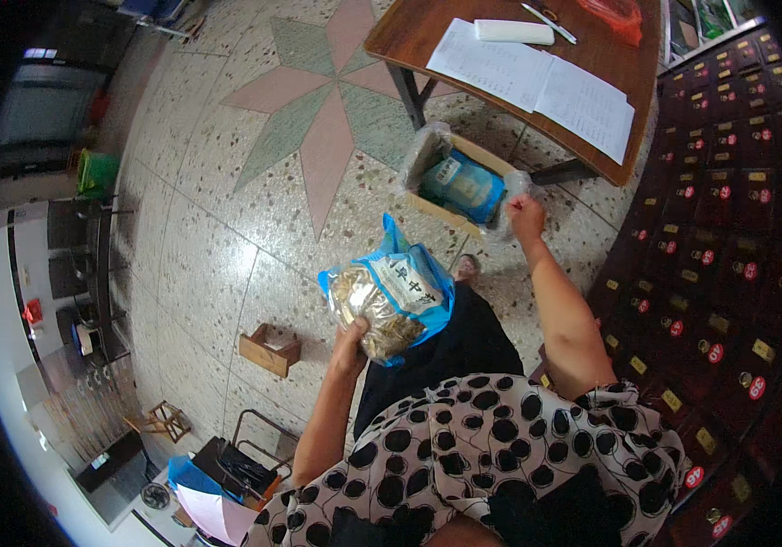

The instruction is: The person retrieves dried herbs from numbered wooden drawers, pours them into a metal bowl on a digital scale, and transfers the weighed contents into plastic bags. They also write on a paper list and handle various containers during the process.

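Observation:
My left hand [352, 342] grips the lower left edge of a blue and clear plastic bag [394, 297] of dried, brownish herbs, held above my lap; the bag bears writing. Out to the right, my right hand [525, 213] is at the plastic-lined right rim of an open cardboard box [446, 213]; its fingers are curled, and whether they pinch the clear plastic liner [500, 225] cannot be told. Inside the box lies another blue plastic bag [466, 184] with a pale label.
A wooden table [391, 34] with written papers [493, 68], a white pen [547, 22] and a red plastic bag [613, 17] stands beyond the box. A dark cabinet of numbered drawers [719, 225] lines the right. A small wooden stool [268, 352] is on the floor at left.

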A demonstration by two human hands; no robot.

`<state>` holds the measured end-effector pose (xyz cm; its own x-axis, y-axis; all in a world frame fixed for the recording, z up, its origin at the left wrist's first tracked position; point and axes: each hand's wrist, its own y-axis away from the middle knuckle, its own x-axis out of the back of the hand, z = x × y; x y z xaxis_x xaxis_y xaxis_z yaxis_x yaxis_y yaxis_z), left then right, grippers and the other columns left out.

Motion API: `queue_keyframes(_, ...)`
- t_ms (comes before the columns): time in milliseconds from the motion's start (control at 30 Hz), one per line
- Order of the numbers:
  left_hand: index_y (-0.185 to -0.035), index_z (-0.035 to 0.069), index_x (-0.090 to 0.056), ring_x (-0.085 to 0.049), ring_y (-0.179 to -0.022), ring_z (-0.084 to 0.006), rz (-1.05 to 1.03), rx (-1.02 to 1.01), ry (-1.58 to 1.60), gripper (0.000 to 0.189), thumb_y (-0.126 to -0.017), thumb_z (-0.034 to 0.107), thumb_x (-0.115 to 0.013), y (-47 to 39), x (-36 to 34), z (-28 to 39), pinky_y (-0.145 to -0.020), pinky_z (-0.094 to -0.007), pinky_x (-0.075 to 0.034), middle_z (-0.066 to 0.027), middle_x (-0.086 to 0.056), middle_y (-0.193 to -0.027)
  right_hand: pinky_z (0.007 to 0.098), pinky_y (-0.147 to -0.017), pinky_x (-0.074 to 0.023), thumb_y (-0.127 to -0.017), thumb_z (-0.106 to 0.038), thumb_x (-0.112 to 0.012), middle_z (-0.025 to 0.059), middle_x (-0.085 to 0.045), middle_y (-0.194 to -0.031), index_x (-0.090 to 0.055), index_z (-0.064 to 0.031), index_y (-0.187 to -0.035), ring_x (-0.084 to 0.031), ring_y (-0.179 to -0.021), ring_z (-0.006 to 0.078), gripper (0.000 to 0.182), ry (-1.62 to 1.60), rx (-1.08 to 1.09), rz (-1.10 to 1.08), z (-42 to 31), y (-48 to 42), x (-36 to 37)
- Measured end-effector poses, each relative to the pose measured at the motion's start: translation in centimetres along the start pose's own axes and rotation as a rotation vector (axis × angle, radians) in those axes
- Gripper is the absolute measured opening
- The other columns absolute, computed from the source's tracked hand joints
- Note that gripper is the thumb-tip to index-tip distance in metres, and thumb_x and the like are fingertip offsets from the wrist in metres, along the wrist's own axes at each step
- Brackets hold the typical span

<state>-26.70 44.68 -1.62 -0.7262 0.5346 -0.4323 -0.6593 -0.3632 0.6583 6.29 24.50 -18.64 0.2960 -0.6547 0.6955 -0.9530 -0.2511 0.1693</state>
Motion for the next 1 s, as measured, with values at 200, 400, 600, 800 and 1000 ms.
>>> queue_keyframes(200, -0.129, 0.002, -0.034, -0.051, -0.107, -0.0246, -0.066, -0.025, -0.079, 0.073, -0.074, 0.038, -0.066, -3.0, -2.0, 1.6, -0.089, -0.0387, -0.042, -0.0108, -0.05, -0.119, 0.0348, -0.067, -0.0476, -0.075, -0.016, -0.063, 0.0115, -0.064, -0.082, -0.061, -0.0053, -0.086, -0.062, -0.074, 0.0235, 0.015, -0.074, -0.015, -0.055, 0.3, -1.2, 1.3)
queue_keyframes(400, -0.128, 0.004, -0.036, -0.052, -0.106, -0.0247, -0.16, -0.007, -0.089, 0.063, -0.078, 0.032, -0.062, -6.1, -2.6, 3.2, -0.089, -0.0388, -0.043, -0.0091, -0.05, -0.119, 0.0341, -0.073, -0.0471, -0.082, -0.03, -0.059, 0.013, -0.063, -0.086, -0.061, -0.0058, -0.098, -0.061, -0.082, 0.024, 0.029, -0.09, -0.055, -0.09, -2.5, -1.1, 3.9)
queue_keyframes(600, -0.127, 0.004, -0.035, -0.05, -0.105, -0.023, -0.224, -0.035, -0.135, 0.067, -0.075, 0.032, -0.066, -8.5, -3.8, 5.0, -0.088, -0.0382, -0.041, -0.0087, -0.05, -0.115, 0.0357, -0.085, -0.0424, -0.087, -0.044, -0.05, 0.0101, -0.056, -0.109, -0.049, -0.0083, -0.121, -0.053, -0.103, 0.0221, 0.049, -0.531, 0.004, -0.234, -11.7, 3.4, 7.7)
queue_keyframes(800, -0.126, 0.002, -0.036, -0.052, -0.105, -0.0245, -0.325, -0.085, -0.162, 0.065, -0.075, 0.03, -0.066, -10.5, -6.4, 5.5, -0.089, -0.0398, -0.044, -0.0106, -0.051, -0.116, 0.0266, -0.066, -0.0475, -0.08, -0.015, -0.062, 0.0085, -0.059, -0.094, -0.059, -0.006, -0.097, -0.056, -0.085, 0.0142, 0.019, -0.379, 0.443, -0.116, -18.3, 9.6, 12.2)
queue_keyframes(1000, -0.13, 0.002, -0.032, -0.049, -0.11, -0.0299, -0.401, -0.031, -0.037, 0.064, -0.082, 0.038, -0.055, -10.8, -9.6, 3.5, -0.094, -0.0443, -0.039, -0.0137, -0.047, -0.123, 0.026, -0.066, -0.0482, -0.088, -0.017, -0.053, 0.0038, -0.058, -0.082, -0.054, -0.0027, -0.087, -0.059, -0.077, 0.0141, 0.014, -1.017, -0.077, 0.048, -15.6, 8.6, 17.1)
